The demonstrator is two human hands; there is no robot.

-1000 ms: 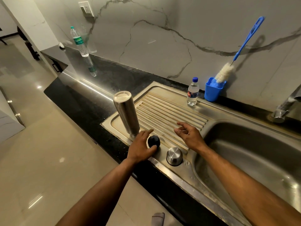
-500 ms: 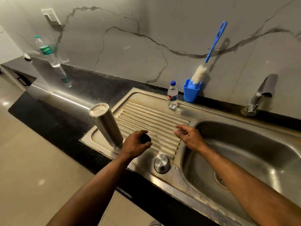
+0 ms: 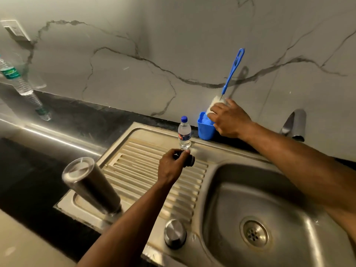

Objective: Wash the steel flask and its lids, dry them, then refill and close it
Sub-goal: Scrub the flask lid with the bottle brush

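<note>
Left hand: centre of the frame, above the ribbed drainboard, fingers curled round the black inner lid.
Right hand: upper right, at the blue cup, fingers on the bottle brush; grip unclear.
Steel flask: lower left, inverted on the drainboard.
Steel cap: bottom centre, sink edge.
Small water bottle: beside the cup.

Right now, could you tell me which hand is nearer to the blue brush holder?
The right hand: it is at the blue brush holder, touching the bottle brush standing in it. The left hand holds the black inner lid over the drainboard, well short of it.
</note>
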